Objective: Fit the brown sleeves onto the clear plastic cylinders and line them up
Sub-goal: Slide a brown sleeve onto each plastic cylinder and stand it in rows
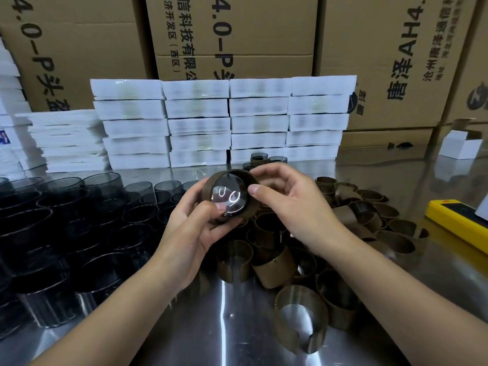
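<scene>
Both hands hold one clear plastic cylinder (229,197) above the table, its round end facing me, with a brown sleeve (252,207) wrapped around it. My left hand (192,228) grips it from below, thumb on the front rim. My right hand (287,199) pinches the sleeve's right and top edge. Several bare clear cylinders (66,233) stand in rows on the left. Loose brown sleeves (303,260) lie in a pile at centre and right. Two sleeved cylinders (260,158) stand behind my hands.
The table (211,326) is shiny steel. Stacks of white flat boxes (224,122) line the back, with large cardboard cartons (237,35) behind them. A yellow device (459,220) lies at the right edge, and a small white box (460,146) stands farther back.
</scene>
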The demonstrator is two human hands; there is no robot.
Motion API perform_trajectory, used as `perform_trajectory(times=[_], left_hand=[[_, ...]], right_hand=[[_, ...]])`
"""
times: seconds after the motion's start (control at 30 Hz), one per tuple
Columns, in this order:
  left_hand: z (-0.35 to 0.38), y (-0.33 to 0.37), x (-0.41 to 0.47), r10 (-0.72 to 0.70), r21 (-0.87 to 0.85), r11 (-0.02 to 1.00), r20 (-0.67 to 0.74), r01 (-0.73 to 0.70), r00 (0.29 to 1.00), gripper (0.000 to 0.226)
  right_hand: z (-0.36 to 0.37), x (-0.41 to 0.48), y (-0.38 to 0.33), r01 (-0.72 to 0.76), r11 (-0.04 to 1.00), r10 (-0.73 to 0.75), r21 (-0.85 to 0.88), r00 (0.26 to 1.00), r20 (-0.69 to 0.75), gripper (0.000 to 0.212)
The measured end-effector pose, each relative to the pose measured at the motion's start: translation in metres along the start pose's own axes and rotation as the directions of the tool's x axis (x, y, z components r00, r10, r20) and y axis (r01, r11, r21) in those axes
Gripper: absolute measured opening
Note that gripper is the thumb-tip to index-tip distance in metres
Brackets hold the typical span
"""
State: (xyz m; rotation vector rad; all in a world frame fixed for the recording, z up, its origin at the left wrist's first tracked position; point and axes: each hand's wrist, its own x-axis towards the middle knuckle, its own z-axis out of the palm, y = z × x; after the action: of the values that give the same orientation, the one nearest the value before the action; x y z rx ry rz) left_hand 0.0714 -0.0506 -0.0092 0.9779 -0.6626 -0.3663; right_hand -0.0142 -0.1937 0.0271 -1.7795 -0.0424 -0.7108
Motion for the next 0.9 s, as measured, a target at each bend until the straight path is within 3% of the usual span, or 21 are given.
perform_trajectory(times=[0.17, 0.23, 0.37, 0.53, 0.77, 0.83, 0.9], left_hand=[[0.0, -0.002, 0.0, -0.048, -0.014, 0.999, 0.019, 0.048, 0.999, 0.041], [0.002, -0.004, -0.001, -0.069, -0.056, 0.996, 0.023, 0.07, 0.997, 0.045], [0.004, -0.002, -0.002, -0.066, -0.136, 0.988, 0.034, 0.07, 0.997, 0.06], [0.005, 0.0, -0.004, -0.085, -0.184, 0.979, 0.026, 0.088, 0.996, 0.069], [0.004, 0.0, -0.002, -0.122, -0.171, 0.977, 0.038, 0.126, 0.992, 0.064], [0.003, 0.0, -0.002, -0.12, -0.185, 0.974, 0.052, 0.128, 0.991, 0.054], [0.004, 0.002, -0.003, -0.125, -0.188, 0.972, 0.076, 0.138, 0.989, 0.063]], right_hand=[[-0.001, 0.001, 0.0, 0.004, 1.0, -0.004, 0.002, 1.0, 0.006, 0.022], [-0.001, 0.002, 0.001, -0.022, 1.0, 0.022, -0.021, 1.0, 0.006, 0.029], [-0.003, 0.006, 0.006, -0.182, 0.98, 0.187, -0.086, 0.981, 0.057, 0.068], [-0.002, 0.008, 0.011, -0.206, 0.97, 0.22, -0.13, 0.969, 0.107, 0.052], [-0.001, 0.01, 0.012, -0.191, 0.975, 0.204, -0.114, 0.971, 0.124, 0.041], [-0.001, 0.009, 0.011, -0.182, 0.975, 0.199, -0.13, 0.971, 0.134, 0.044], [-0.001, 0.008, 0.01, -0.17, 0.971, 0.195, -0.169, 0.97, 0.146, 0.056]])
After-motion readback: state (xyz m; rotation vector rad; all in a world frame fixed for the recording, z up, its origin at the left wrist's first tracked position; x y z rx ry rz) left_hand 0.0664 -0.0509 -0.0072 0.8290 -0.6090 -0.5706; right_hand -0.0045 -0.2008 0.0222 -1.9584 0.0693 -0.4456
